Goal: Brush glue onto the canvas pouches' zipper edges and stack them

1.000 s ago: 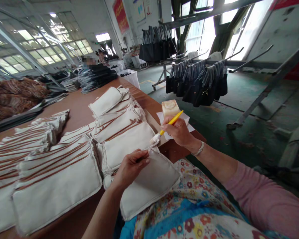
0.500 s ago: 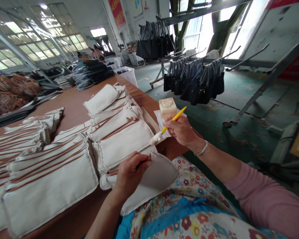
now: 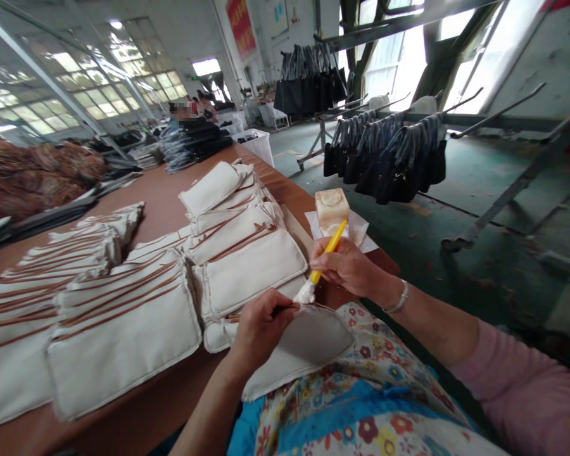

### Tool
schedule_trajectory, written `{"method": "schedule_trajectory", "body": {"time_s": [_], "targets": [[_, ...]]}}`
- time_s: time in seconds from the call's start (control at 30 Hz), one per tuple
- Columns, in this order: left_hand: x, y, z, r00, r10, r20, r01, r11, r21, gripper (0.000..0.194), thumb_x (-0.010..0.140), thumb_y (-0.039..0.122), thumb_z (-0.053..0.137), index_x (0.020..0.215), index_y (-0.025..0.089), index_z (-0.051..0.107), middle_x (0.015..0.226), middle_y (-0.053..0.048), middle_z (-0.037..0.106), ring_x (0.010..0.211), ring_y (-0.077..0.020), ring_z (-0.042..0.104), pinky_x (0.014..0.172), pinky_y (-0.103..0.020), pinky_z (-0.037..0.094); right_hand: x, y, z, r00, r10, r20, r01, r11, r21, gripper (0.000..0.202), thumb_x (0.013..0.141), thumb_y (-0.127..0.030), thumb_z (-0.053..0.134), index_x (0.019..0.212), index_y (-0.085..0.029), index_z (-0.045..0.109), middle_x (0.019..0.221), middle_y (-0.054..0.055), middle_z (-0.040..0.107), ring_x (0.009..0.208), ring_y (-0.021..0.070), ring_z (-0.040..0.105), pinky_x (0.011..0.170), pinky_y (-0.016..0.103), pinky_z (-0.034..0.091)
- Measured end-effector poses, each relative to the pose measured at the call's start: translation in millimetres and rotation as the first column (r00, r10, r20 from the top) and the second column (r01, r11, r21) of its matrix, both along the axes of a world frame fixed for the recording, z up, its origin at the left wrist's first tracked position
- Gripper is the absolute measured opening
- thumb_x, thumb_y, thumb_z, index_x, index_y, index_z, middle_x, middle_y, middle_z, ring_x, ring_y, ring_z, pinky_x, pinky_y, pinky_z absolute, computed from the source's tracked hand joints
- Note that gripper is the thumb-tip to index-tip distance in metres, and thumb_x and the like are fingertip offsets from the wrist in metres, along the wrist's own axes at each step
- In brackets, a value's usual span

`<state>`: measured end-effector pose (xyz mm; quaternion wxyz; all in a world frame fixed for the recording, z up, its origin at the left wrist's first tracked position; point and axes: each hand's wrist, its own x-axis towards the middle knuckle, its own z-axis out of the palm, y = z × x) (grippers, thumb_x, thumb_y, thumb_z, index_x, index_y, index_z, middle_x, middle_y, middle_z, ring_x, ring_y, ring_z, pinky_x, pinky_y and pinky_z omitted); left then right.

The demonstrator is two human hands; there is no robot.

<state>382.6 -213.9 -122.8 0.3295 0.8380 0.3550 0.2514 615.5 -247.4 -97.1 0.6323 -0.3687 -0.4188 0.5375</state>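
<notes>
My left hand (image 3: pixel 265 326) pinches the upper edge of a white fabric piece (image 3: pixel 308 348) that lies partly on my floral apron. Between the fingers of my right hand (image 3: pixel 344 266) is a yellow-handled brush (image 3: pixel 330 249), its white-coated tip at the piece's upper edge, close beside my left fingertips. Just beyond my right hand, a squarish pale container (image 3: pixel 332 206) stands on white paper (image 3: pixel 365 242) at the table edge. To the left of my hands, stacks of similar white pieces (image 3: pixel 254 263) with brown strips overlap one another.
More white pieces (image 3: pixel 123 335) cover the brown table (image 3: pixel 159 190) at left. Dark stacked goods (image 3: pixel 202 139) and brown bundles (image 3: pixel 38 164) lie farther back. Racks with black bags (image 3: pixel 384 158) stand at right. People are visible in the distance.
The brush has moved down from above the stack to the edge of the held piece, its handle now more upright. The view has shifted slightly.
</notes>
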Motion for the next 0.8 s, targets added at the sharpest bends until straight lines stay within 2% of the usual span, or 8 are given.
{"method": "schedule_trajectory", "body": {"time_s": [0.13,0.23,0.37,0.43,0.53,0.6,0.7,0.8], "targets": [[-20.5,-6.1,-8.2,0.985,0.171,0.008,-0.171,0.982,0.075,0.012,0.087,0.030,0.065,0.081,0.019,0.063,0.071,0.002,0.064,0.065,-0.0116,0.057,0.060,-0.021,0.044,-5.4,-10.2,6.7,0.971,-0.117,-0.206,0.112,0.993,-0.038,0.011,0.071,-0.017,0.072,0.066,-0.017,0.061,0.041,-0.009,0.036,0.034,0.0040,0.025,0.037,0.017,0.020],[-56.0,-12.0,5.5,0.890,0.429,0.155,-0.456,0.838,0.299,0.014,0.093,0.032,0.057,0.086,0.020,0.061,0.076,0.001,0.064,0.068,-0.0123,0.058,0.064,-0.022,0.046,3.8,-12.6,3.9,0.951,-0.209,-0.227,0.194,0.977,-0.088,0.014,0.072,-0.014,0.072,0.064,-0.016,0.061,0.042,-0.006,0.039,0.035,0.0042,0.030,0.038,0.017,0.024],[-124.2,-19.0,70.2,0.677,0.663,0.321,-0.700,0.443,0.560,0.017,0.094,0.034,0.055,0.093,0.019,0.063,0.082,-0.001,0.066,0.074,-0.0148,0.060,0.069,-0.025,0.047,13.0,-14.8,-16.2,0.945,-0.243,-0.218,0.201,0.959,-0.199,0.018,0.070,-0.014,0.075,0.062,-0.015,0.059,0.044,-0.005,0.038,0.035,0.0042,0.031,0.036,0.017,0.023],[-157.3,-12.9,110.4,0.676,0.688,0.264,-0.647,0.383,0.659,0.021,0.095,0.035,0.053,0.093,0.018,0.066,0.078,0.000,0.065,0.070,-0.0140,0.058,0.066,-0.024,0.045,14.0,-16.7,-26.8,0.945,-0.253,-0.209,0.202,0.950,-0.238,0.017,0.069,-0.015,0.076,0.063,-0.016,0.060,0.044,-0.004,0.037,0.035,0.0045,0.030,0.036,0.018,0.022],[-192.5,19.4,150.2,0.782,0.615,0.105,-0.441,0.425,0.791,0.034,0.097,0.040,0.048,0.083,0.015,0.066,0.071,0.002,0.062,0.066,-0.0099,0.055,0.064,-0.021,0.041,10.3,-19.0,-36.9,0.938,-0.275,-0.210,0.213,0.937,-0.278,0.017,0.069,-0.017,0.075,0.061,-0.018,0.061,0.045,-0.004,0.035,0.036,0.0047,0.027,0.037,0.022,0.018],[-204.3,54.9,152.5,0.822,0.565,-0.071,-0.294,0.530,0.796,0.044,0.099,0.043,0.041,0.076,0.014,0.064,0.066,0.002,0.058,0.064,-0.0083,0.053,0.064,-0.020,0.038,4.5,-19.8,-40.4,0.939,-0.273,-0.209,0.205,0.933,-0.296,0.021,0.071,-0.019,0.074,0.057,-0.020,0.058,0.046,-0.002,0.034,0.037,0.0055,0.027,0.039,0.027,0.013],[-210.5,112.8,122.7,0.795,0.506,-0.336,-0.143,0.694,0.706,0.044,0.100,0.042,0.038,0.072,0.017,0.062,0.065,-0.001,0.057,0.065,-0.0123,0.054,0.066,-0.023,0.041,-5.5,-20.4,-44.0,0.949,-0.255,-0.187,0.188,0.931,-0.313,0.024,0.072,-0.023,0.076,0.056,-0.023,0.058,0.047,-0.001,0.033,0.039,0.0081,0.025,0.044,0.034,0.010],[-214.5,144.5,75.6,0.724,0.512,-0.463,-0.089,0.735,0.673,0.029,0.097,0.037,0.044,0.094,0.019,0.068,0.097,-0.008,0.070,0.093,-0.0211,0.061,0.089,-0.033,0.045,-8.1,-21.8,-50.5,0.962,-0.235,-0.140,0.177,0.926,-0.333,0.028,0.070,-0.029,0.078,0.054,-0.026,0.056,0.047,0.000,0.030,0.040,0.0103,0.023,0.047,0.038,0.009]]}}
